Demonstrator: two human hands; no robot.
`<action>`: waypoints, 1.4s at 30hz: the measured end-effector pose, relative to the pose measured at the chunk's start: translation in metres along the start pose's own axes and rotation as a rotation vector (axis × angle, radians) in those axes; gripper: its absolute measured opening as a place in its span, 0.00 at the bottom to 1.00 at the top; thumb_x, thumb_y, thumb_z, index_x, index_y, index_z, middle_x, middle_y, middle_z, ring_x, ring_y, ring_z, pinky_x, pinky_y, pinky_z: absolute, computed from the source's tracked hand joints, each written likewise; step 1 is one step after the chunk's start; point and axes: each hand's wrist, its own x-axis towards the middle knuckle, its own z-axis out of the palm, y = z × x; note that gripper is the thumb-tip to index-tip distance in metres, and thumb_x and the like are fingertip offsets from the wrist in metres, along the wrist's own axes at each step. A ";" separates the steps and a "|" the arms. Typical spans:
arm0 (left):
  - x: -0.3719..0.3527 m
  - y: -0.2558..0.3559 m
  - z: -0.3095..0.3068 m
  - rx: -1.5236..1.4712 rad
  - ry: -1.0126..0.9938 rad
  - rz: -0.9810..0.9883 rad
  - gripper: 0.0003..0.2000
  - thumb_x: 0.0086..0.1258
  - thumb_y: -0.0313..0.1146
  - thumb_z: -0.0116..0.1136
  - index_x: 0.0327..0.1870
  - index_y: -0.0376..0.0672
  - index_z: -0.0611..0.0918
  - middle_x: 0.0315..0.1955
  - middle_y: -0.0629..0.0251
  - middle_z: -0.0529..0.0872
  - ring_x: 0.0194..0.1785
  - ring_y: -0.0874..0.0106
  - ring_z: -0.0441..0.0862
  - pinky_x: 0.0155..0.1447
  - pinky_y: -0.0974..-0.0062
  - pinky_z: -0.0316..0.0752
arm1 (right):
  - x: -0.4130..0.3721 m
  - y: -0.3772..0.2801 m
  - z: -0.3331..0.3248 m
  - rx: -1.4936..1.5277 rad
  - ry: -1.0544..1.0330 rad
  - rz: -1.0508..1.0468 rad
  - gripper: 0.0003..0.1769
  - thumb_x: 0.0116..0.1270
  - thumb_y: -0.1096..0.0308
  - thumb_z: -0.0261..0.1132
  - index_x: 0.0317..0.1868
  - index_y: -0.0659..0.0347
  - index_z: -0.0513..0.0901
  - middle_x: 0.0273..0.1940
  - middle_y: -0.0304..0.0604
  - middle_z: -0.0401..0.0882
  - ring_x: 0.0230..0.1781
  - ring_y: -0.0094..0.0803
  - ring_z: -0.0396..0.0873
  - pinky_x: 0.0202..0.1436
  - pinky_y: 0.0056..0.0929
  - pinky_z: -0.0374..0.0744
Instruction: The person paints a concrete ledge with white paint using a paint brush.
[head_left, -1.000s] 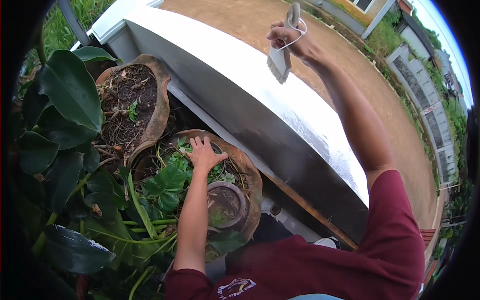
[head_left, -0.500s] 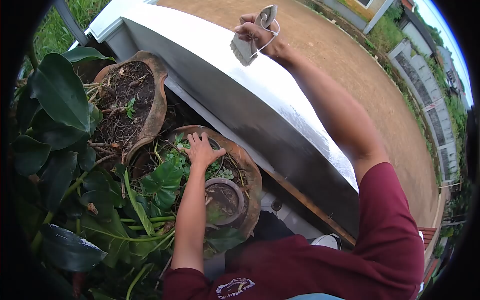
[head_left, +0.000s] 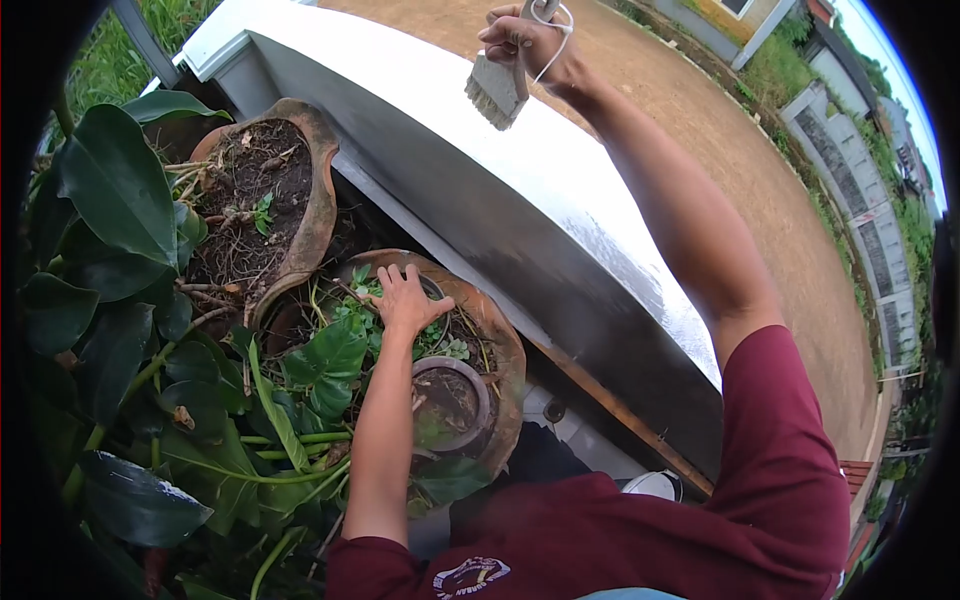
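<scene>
A wide brush (head_left: 496, 92) with pale bristles pointing down is gripped in my right hand (head_left: 527, 48), held above the white top of a low wall (head_left: 420, 85). A white loop of cord hangs from its handle around that hand. My left hand (head_left: 408, 303) has its fingers spread over a large clay pot (head_left: 500, 345), resting at the plants and the rim of a small round pot inside it. Another round pot (head_left: 470, 375) with soil sits in the same clay pot, beside my left wrist.
A second clay pot (head_left: 318, 200) with soil and roots stands at the upper left. Large green leaves (head_left: 120, 185) fill the left side. A wooden strip (head_left: 620, 415) runs along the wall's foot, near a white container (head_left: 652, 486). Beyond the wall lies brown ground (head_left: 720, 150).
My right hand has moved slightly up and right, and the brush has turned so its broad side shows more. My left hand stays in place.
</scene>
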 end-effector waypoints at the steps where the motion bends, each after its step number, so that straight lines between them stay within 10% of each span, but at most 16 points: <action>1: 0.001 -0.003 0.006 -0.009 0.015 0.008 0.48 0.49 0.58 0.74 0.69 0.39 0.69 0.71 0.45 0.64 0.79 0.47 0.53 0.69 0.30 0.61 | 0.001 0.002 0.005 0.037 -0.024 0.009 0.08 0.65 0.70 0.62 0.36 0.68 0.80 0.29 0.41 0.79 0.29 0.27 0.78 0.38 0.26 0.78; 10: -0.004 -0.005 0.008 -0.026 0.017 0.014 0.48 0.49 0.59 0.74 0.70 0.40 0.69 0.72 0.45 0.63 0.79 0.48 0.53 0.69 0.29 0.59 | -0.013 0.003 0.017 -0.037 -0.051 0.147 0.08 0.64 0.72 0.62 0.27 0.64 0.75 0.22 0.35 0.68 0.25 0.22 0.71 0.36 0.28 0.75; 24: 0.000 -0.006 0.007 -0.040 0.005 0.015 0.50 0.50 0.60 0.73 0.72 0.41 0.68 0.72 0.45 0.62 0.79 0.47 0.52 0.68 0.22 0.53 | -0.006 0.016 0.048 -0.378 0.228 0.073 0.15 0.61 0.61 0.57 0.21 0.63 0.80 0.20 0.45 0.79 0.26 0.36 0.79 0.35 0.38 0.77; 31: 0.005 -0.009 0.011 -0.066 0.024 0.039 0.50 0.49 0.61 0.74 0.71 0.41 0.69 0.72 0.45 0.63 0.79 0.47 0.52 0.69 0.22 0.53 | -0.124 -0.065 -0.041 -0.381 0.129 0.683 0.08 0.63 0.68 0.60 0.32 0.63 0.80 0.23 0.38 0.77 0.19 0.21 0.71 0.21 0.24 0.67; 38: 0.000 -0.006 0.004 -0.001 0.021 0.019 0.48 0.51 0.62 0.72 0.70 0.41 0.70 0.70 0.48 0.65 0.79 0.49 0.53 0.70 0.28 0.59 | -0.016 -0.043 0.030 -0.069 0.156 0.021 0.20 0.71 0.59 0.64 0.23 0.60 0.77 0.19 0.38 0.75 0.16 0.23 0.74 0.17 0.23 0.73; 42: 0.000 -0.004 0.008 -0.009 0.037 0.017 0.48 0.49 0.61 0.72 0.70 0.41 0.70 0.70 0.48 0.65 0.79 0.49 0.53 0.70 0.28 0.58 | 0.008 -0.020 0.075 -0.196 0.082 0.182 0.15 0.58 0.62 0.64 0.31 0.70 0.79 0.21 0.49 0.80 0.18 0.34 0.81 0.20 0.32 0.81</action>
